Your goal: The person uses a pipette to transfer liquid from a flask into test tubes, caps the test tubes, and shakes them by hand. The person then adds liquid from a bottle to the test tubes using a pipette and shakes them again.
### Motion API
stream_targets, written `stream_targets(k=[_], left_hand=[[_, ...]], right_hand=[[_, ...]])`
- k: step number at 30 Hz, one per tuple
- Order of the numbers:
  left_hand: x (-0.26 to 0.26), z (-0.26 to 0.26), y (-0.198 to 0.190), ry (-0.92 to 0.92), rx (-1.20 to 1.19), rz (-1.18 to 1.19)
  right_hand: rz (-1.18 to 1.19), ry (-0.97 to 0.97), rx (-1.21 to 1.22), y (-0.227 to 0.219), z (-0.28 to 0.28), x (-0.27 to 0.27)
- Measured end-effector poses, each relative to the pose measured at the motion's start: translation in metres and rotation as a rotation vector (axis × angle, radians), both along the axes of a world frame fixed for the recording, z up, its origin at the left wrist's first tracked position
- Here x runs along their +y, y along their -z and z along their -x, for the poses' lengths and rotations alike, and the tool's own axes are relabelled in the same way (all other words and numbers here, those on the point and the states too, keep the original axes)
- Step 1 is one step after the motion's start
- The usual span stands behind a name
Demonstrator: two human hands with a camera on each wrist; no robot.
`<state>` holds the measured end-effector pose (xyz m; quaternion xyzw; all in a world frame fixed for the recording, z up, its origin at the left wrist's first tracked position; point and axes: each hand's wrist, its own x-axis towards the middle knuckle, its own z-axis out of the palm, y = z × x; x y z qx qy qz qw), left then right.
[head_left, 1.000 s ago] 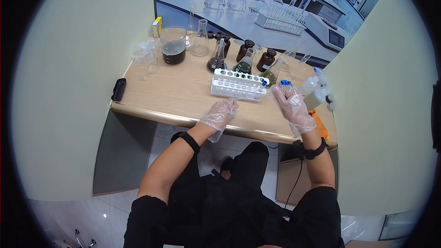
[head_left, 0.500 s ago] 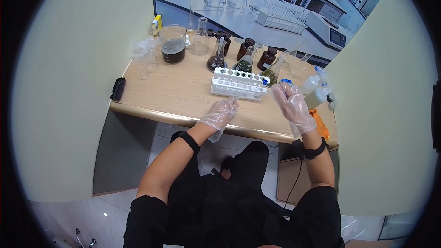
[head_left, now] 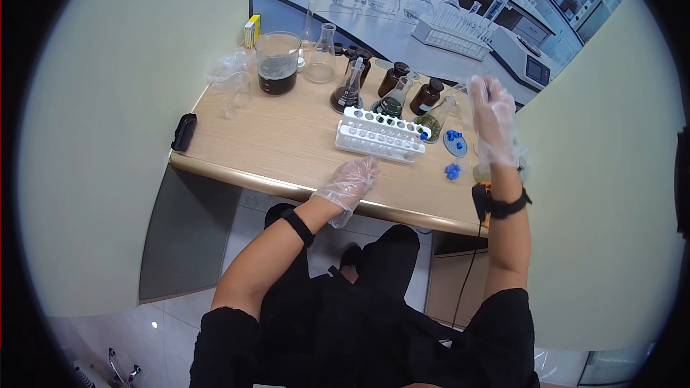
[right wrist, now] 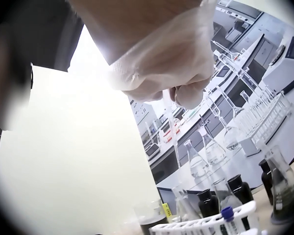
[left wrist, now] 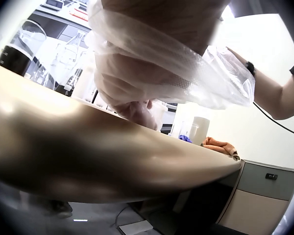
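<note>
Gloved in clear plastic, the left hand (head_left: 350, 181) lies at the table's front edge, fingers bunched; whether they hold anything cannot be told. Behind it stands a white tube rack (head_left: 377, 145), with one blue-capped tube (head_left: 423, 136) at its right end. The gloved right hand (head_left: 494, 118) is raised at the table's right side. From its curled fingers in the right wrist view hangs a slender clear tube (right wrist: 172, 129). Blue caps lie in a round dish (head_left: 455, 145), and a blue cluster (head_left: 452, 172) sits in front of it.
Behind the rack stand a dark-liquid flask (head_left: 346, 93), a green-liquid flask (head_left: 391, 105) and brown bottles (head_left: 427, 98). A beaker of dark liquid (head_left: 277, 75) and an empty flask (head_left: 320, 65) are at the back left. An orange cloth (left wrist: 219, 146) lies at the right.
My right hand has moved up and right, away from the left hand and rack, uncovering the dish and the blue cluster. The left hand has barely moved; the head view has shifted slightly.
</note>
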<state>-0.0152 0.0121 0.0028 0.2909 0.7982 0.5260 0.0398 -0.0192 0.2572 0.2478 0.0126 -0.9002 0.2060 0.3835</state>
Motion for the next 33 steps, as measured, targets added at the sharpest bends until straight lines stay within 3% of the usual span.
stream_targets(k=[1, 5, 8, 11, 12, 14, 15, 22, 26, 28, 33], left_hand=[[0.0, 0.0, 0.001, -0.004, -0.003, -0.002], [0.0, -0.001, -0.004, 0.009, -0.031, 0.02], [0.002, -0.001, -0.003, -0.021, 0.002, 0.059], [0.0, -0.001, -0.005, -0.03, 0.03, 0.098], [-0.002, -0.002, -0.009, -0.019, 0.026, 0.125], [-0.003, -0.002, -0.011, -0.011, 0.037, 0.127], [-0.004, -0.002, -0.013, -0.003, 0.051, 0.131], [-0.004, -0.001, -0.012, 0.01, 0.046, 0.06], [-0.002, -0.002, -0.011, -0.03, 0.126, 0.061], [-0.002, -0.002, -0.011, -0.041, 0.132, 0.067], [-0.002, -0.002, -0.013, -0.033, 0.067, 0.102]], right_hand=[[-0.223, 0.12, 0.074, -0.003, 0.016, 0.001], [-0.131, 0.101, -0.133, -0.014, 0.085, 0.003], [-0.196, 0.035, -0.297, 0.007, 0.143, 0.018], [-0.42, 0.066, -0.434, 0.028, 0.188, 0.023], [-0.422, 0.064, -0.434, 0.036, 0.2, 0.024], [-0.173, 0.085, -0.691, 0.054, 0.223, 0.026], [-0.215, 0.093, -0.751, 0.064, 0.235, 0.029], [0.006, 0.129, -0.784, 0.081, 0.247, 0.02], [-0.029, 0.123, -0.759, 0.089, 0.251, 0.025], [-0.143, 0.018, -0.561, 0.101, 0.257, 0.033], [-0.105, 0.07, -0.643, 0.092, 0.25, 0.026]])
